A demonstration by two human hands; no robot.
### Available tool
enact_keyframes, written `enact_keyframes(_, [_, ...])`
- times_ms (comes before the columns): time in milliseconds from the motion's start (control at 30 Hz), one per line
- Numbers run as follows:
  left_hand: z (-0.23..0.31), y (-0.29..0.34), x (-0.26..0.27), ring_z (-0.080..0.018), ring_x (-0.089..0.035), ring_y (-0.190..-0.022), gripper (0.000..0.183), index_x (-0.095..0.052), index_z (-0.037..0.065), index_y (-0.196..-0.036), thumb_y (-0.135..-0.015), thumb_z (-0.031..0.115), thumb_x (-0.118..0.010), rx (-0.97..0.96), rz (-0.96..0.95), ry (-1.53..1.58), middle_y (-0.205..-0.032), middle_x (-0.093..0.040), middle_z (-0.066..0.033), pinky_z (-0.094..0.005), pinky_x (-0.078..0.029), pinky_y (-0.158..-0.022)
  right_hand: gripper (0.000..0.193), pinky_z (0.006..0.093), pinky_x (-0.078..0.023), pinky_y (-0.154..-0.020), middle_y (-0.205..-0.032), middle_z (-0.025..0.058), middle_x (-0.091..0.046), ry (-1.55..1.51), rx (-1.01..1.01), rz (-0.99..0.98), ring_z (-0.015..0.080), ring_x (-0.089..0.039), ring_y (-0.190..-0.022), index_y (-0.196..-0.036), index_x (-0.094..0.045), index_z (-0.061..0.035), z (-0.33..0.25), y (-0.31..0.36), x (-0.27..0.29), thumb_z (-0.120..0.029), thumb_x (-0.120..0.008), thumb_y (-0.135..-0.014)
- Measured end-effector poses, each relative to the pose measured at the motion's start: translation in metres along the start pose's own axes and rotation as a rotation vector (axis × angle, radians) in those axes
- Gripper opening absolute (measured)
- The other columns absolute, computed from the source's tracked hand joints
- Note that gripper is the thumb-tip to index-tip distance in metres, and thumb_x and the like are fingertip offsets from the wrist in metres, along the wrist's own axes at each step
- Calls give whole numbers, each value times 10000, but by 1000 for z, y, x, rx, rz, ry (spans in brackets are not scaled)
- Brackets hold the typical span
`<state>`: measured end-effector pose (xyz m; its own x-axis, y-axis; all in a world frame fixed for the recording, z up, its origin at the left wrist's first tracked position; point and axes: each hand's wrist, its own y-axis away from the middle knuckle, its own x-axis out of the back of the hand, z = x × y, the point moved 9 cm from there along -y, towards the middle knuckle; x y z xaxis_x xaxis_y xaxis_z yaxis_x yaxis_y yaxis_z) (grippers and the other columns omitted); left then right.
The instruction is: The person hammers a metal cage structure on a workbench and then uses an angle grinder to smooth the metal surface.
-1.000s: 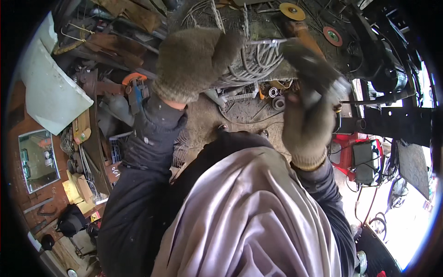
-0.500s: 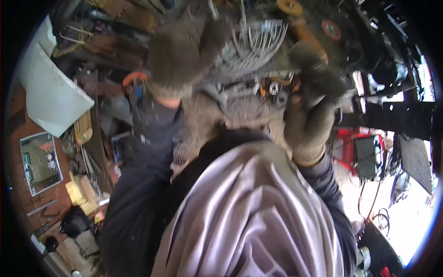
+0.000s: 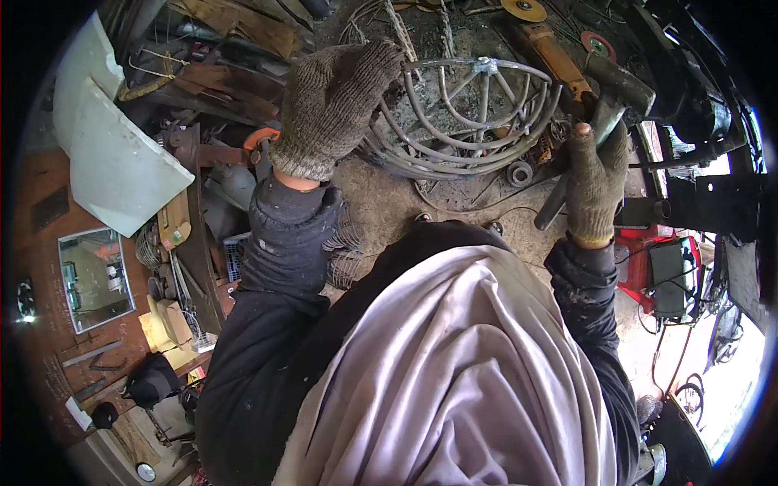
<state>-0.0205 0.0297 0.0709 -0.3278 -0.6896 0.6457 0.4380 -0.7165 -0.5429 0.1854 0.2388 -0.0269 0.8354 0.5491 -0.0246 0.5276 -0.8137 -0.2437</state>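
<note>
Two gloved hands are sharing the work in front of me, one steadying and one wielding. The left hand (image 3: 334, 105) is gripping the cage (image 3: 478, 126) of bent rods by its left edge, fingers curling in on it, though their tips are hiding from me. The right hand (image 3: 597, 180) is clasping a hammer (image 3: 608, 119) around the handle, the head standing clear above the fist, and the thumb's tip is poking out bare. The cage is filling the space between the hands, reaching closest to the left one; whether anything is propping it from below, I can't tell. The hammer isn't touching it.

Doing this well, I'd judge, is mostly depending on that left grip: it should be holding the rods firmly enough to stop them twisting, while leaving the fingers well out of the hammer's path. Any blow would be landing best square on a rod that is backed by something solid, away from the bright joint (image 3: 485, 66) at the top, which could be cracking under a hard knock. Short, measured strokes would be suiting such thin rods. The grinder (image 3: 555, 61) is lying just beside the cage, between it and the red disc (image 3: 598, 46), so the swing should be staying clear of both
</note>
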Motion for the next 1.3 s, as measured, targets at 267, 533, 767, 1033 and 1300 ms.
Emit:
enact_keyframes(267, [0,9,-12,-144,-658,-762,272,-695,133,-1183,-943,255,-658,-406,36,-232,-947,-709,-77,-317,-515,-667,684,207,-446,-497,-795,-16,-566,-105,-112,-128,66,-548,-595,-1322,-471,-15,37,-5,6,-516,-663,-897])
enact_keyframes(533, [-13,9,-41,-222,-676,-964,270,-670,156,-1231,-987,189,-559,-164,-51,-71,-1112,-687,-111,-344,-524,-831,618,207,-458,-587,-938,10,-642,-111,-125,-331,51,-561,-697,-1346,-512,-20,72,-25,5,-464,-636,-934])
enact_keyframes(767, [-61,17,-67,-266,-656,-1029,352,-641,172,-1274,-932,104,-591,109,-30,224,-1134,-682,-106,-405,-516,-888,818,313,-447,-981,-1240,95,-612,-79,-443,-537,168,-559,-1133,-1498,-336,-50,103,-43,8,-463,-696,-891])
enact_keyframes(1033, [-85,23,-75,-352,-634,-931,501,-540,140,-1352,-869,13,-581,106,-124,-122,-1053,-664,-163,-472,-487,-848,623,229,-446,-537,-813,10,-616,-137,-186,-397,81,-558,-631,-1277,-554,-15,101,-50,10,-481,-695,-888])
enact_keyframes(1300, [-37,21,-61,-390,-621,-927,503,-521,86,-1357,-864,-7,-555,-250,44,-232,-1066,-648,-184,-495,-478,-828,647,254,-490,-796,-1118,62,-639,-137,-264,-383,117,-594,-965,-1302,-557,-5,115,-50,14,-470,-711,-879])
